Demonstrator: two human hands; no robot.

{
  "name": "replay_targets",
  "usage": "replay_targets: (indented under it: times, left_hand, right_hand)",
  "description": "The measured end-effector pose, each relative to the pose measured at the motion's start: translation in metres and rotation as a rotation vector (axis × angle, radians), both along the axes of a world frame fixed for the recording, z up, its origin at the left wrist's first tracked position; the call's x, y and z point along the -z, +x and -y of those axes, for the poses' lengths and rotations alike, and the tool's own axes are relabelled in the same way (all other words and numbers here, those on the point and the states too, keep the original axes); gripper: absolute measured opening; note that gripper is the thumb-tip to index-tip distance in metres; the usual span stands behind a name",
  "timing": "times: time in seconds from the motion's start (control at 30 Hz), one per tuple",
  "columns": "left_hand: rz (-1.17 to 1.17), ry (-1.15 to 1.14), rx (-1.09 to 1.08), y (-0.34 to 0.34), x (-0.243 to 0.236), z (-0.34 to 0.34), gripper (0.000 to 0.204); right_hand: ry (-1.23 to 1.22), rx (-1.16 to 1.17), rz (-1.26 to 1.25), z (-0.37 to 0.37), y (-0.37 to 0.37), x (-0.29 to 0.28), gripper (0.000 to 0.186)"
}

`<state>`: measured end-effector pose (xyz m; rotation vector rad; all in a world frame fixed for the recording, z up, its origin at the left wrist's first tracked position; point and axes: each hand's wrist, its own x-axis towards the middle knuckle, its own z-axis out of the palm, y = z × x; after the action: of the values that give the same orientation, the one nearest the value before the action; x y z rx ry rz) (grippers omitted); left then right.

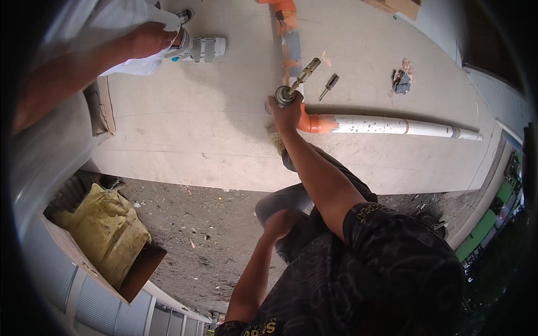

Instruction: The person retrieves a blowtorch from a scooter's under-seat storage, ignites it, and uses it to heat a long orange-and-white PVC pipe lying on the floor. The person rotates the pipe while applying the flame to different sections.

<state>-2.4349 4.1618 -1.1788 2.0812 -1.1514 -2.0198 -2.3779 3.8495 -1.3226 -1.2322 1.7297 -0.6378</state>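
My right hand [287, 112] grips a gas torch with a metal canister [284, 95] and brass nozzle [307, 71], over a pipe run with orange and grey patches [291, 45]. Beside it, an orange elbow [315, 123] joins a white pipe [370, 124] lying rightward on the pale floor. A dark-handled tool [330, 84] lies just right of the torch. My left hand [279, 224] rests at my dark-trousered leg, its fingers too indistinct to tell what they hold, if anything.
Another person's arm [73, 73] and strapped sandal [204, 49] are at upper left. Crumpled scraps [403, 83] lie at upper right. The pale slab [218, 140] edges onto dirt ground [196, 241]. A yellow sack [103, 229] and cardboard [143, 269] sit at lower left.
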Motion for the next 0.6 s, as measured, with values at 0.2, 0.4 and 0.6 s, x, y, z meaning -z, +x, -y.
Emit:
replay_targets:
  times: [0.2,0.4,0.6]
  left_hand:
    - [0.07,-0.089,0.139,0.13,0.005,0.063,0.025]
    - [-0.001,0.166,0.06,0.21,0.08,0.173,0.043]
    - [-0.057,0.074,-0.129,0.24,0.184,0.279,0.048]
  right_hand:
    - [0.102,0.211,0.036,0.002,-0.037,-0.005,0.064]
    - [0.133,0.35,0.032,-0.012,-0.073,0.017,0.066]
    - [0.065,0.618,0.068,-0.058,-0.052,0.099,0.069]
